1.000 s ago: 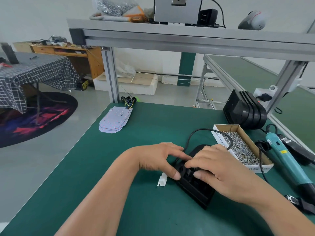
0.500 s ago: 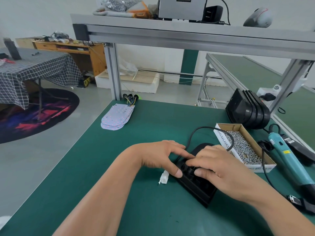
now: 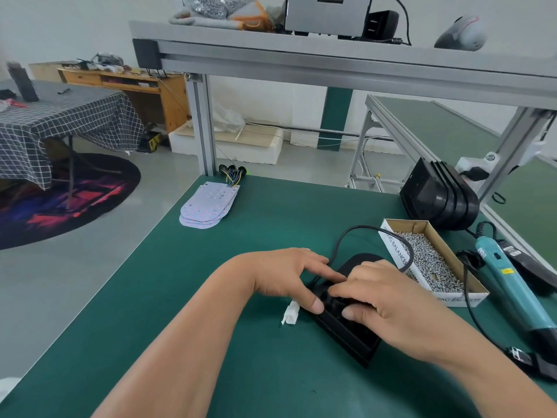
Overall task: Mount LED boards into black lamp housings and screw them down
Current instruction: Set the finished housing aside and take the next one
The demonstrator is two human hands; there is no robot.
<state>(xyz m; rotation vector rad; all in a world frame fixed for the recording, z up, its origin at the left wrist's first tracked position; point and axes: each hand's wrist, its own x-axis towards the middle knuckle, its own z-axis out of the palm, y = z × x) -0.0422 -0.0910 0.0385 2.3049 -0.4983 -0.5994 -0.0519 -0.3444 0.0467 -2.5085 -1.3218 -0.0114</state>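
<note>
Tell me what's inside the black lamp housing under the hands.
Only dark black surfaces of the lamp housing show between the hands. The left hand and right hand cover the rest, so what lies inside it cannot be seen.

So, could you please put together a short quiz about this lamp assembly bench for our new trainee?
1. True or false: the teal screwdriver lies unheld on the green mat, right of the screw box.
2. The stack of LED boards lies: A) near the mat's far left corner; B) in the screw box; C) on the upper shelf.
3. What are the left hand and the right hand both on?
Key: 1 true; 2 A; 3 the black lamp housing.
</note>
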